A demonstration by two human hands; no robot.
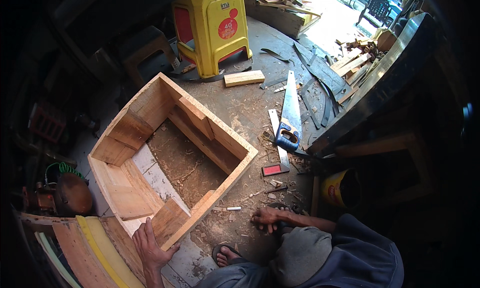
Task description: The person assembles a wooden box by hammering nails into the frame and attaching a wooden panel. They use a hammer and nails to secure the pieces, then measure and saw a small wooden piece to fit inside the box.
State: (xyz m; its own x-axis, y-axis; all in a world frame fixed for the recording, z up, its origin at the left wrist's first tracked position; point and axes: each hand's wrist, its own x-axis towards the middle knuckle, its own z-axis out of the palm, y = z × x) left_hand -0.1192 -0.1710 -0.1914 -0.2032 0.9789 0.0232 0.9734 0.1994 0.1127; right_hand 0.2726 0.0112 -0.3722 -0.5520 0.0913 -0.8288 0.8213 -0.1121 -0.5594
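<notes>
Wooden box frame; nearest corner partly behind left hand

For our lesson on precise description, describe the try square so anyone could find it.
Find the big wooden frame. Right of its right corner lies the try square, its blade partly covered by the saw. Its red-faced stock sets it apart.

From afar I watch my 2 hands; my left hand reaches up from the lower edge, fingers extended, thumb spread rightward; my right hand hangs, loosely bent, its forearm slanting in from the right; my left foot shows its toes.
</notes>
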